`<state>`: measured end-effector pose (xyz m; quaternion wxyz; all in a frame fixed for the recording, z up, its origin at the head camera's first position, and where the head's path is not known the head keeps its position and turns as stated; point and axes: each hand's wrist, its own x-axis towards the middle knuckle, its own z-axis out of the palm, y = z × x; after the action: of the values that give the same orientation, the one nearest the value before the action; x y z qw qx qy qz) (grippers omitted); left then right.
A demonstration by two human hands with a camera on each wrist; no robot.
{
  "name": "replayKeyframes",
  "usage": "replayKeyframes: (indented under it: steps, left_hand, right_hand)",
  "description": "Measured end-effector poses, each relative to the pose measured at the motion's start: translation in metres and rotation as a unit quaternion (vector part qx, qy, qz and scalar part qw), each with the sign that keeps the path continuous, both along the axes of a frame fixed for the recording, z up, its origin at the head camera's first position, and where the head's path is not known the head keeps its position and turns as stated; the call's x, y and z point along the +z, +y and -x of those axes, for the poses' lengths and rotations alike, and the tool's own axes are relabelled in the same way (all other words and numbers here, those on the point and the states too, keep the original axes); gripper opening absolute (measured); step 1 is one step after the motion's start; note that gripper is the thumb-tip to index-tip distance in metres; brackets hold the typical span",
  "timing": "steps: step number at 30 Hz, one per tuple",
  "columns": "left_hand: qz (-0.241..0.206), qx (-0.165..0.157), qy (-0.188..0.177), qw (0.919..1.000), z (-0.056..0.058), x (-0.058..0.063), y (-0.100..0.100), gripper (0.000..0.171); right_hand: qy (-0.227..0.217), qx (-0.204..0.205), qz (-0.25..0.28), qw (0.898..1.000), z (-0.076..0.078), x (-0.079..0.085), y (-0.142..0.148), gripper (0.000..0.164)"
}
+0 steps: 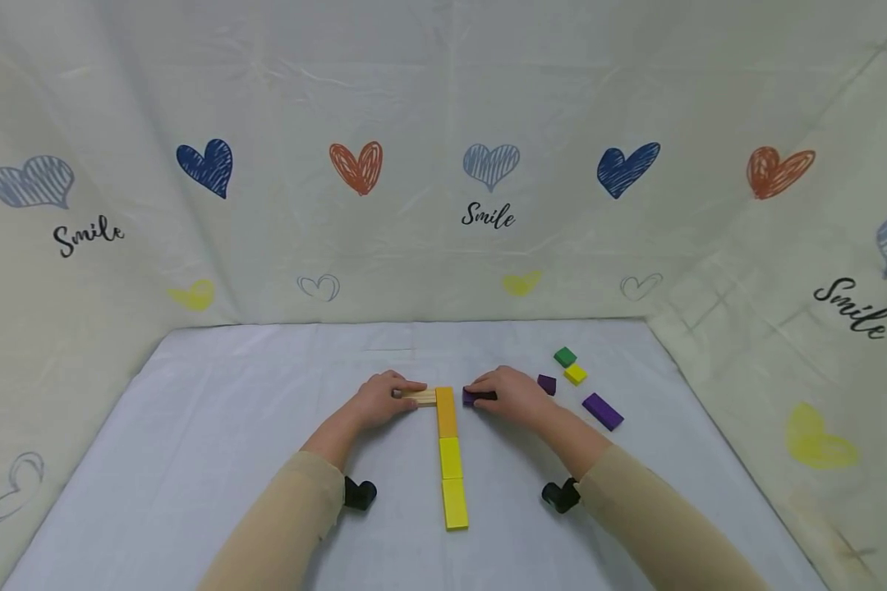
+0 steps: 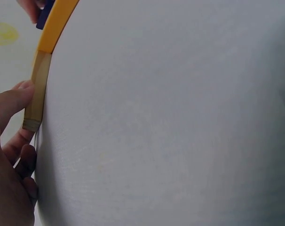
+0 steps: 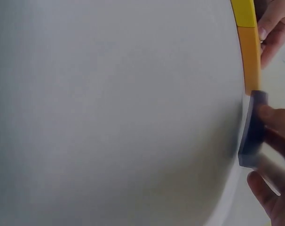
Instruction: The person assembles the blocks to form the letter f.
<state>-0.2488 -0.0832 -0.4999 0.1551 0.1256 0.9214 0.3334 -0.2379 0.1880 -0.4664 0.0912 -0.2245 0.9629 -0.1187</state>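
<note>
A column of blocks lies on the table, an orange block (image 1: 447, 413) at its far end and two yellow blocks (image 1: 451, 458) below it. My left hand (image 1: 381, 400) holds a plain wooden block (image 1: 423, 398) by its sides, its end right at the orange block's left side. In the left wrist view the thumb lies along that wooden block (image 2: 37, 89). My right hand (image 1: 513, 396) pinches a dark purple block (image 1: 469, 397) a short way right of the orange block. The right wrist view shows the dark block (image 3: 253, 129) between thumb and fingers.
To the right of my right hand lie a small purple block (image 1: 548, 384), a green block (image 1: 565, 357), a small yellow block (image 1: 576, 374) and a longer purple block (image 1: 602, 411). A white cloth (image 1: 229, 460) covers the table, and a printed sheet (image 1: 414, 246) stands behind.
</note>
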Motion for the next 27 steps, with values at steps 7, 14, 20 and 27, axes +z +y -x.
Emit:
replayKeyframes:
  steps: [7,14,20,27]
  left_hand:
    - [-0.002,0.004,-0.002,1.0000,-0.001,0.001,0.000,0.032]
    - [0.001,-0.001,0.001,1.0000,-0.001,0.001,0.001,0.033]
    - [0.001,-0.004,0.000,1.0000,0.000,0.000,0.001,0.033]
    - [0.006,0.001,0.002,1.0000,0.001,-0.001,0.000,0.033]
  right_hand:
    - [0.001,0.013,-0.002,1.000,0.007,-0.006,-0.007,0.036]
    - [0.009,0.020,0.020,1.000,0.008,-0.009,-0.009,0.033]
    - [0.002,0.009,0.024,1.000,0.008,-0.011,-0.010,0.034]
    - [-0.008,0.011,0.039,0.999,0.010,-0.013,-0.011,0.033]
